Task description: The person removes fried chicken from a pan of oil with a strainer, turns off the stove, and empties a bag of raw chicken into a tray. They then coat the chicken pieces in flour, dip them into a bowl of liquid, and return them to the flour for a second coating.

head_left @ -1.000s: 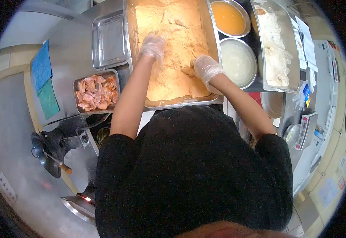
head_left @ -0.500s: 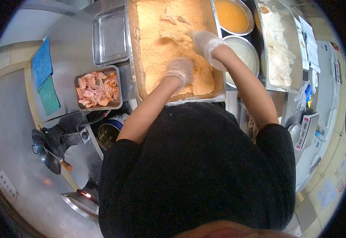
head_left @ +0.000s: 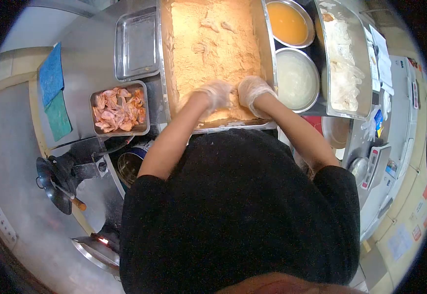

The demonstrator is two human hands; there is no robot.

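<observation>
A deep metal tray (head_left: pixel 165 93) holds orange-tinted flour (head_left: pixel 213 54). Both hands wear clear plastic gloves and are down in the flour near the tray's front edge. My left hand (head_left: pixel 217 94) is smeared by motion, its fingers unclear. Close beside it, my right hand (head_left: pixel 253 93) has its fingers curved down at the flour; whatever lies under them is hidden. Several coated pieces of meat rest farther back in the flour, among them one piece (head_left: pixel 209 23) near the back and another (head_left: pixel 200 47) nearer the middle.
Left stand a tray of raw meat pieces (head_left: pixel 120 110) and a bare metal tray (head_left: pixel 137 46). Bowls of orange liquid (head_left: pixel 287 23) and whitish liquid (head_left: pixel 296 78), then a white flour tray (head_left: pixel 343 63), stand right. A wok (head_left: pixel 54 186) and steam are at lower left.
My right hand has moved toward the front of the tray, beside my left hand. A coated piece near the middle is now uncovered. My left hand has shifted slightly left.
</observation>
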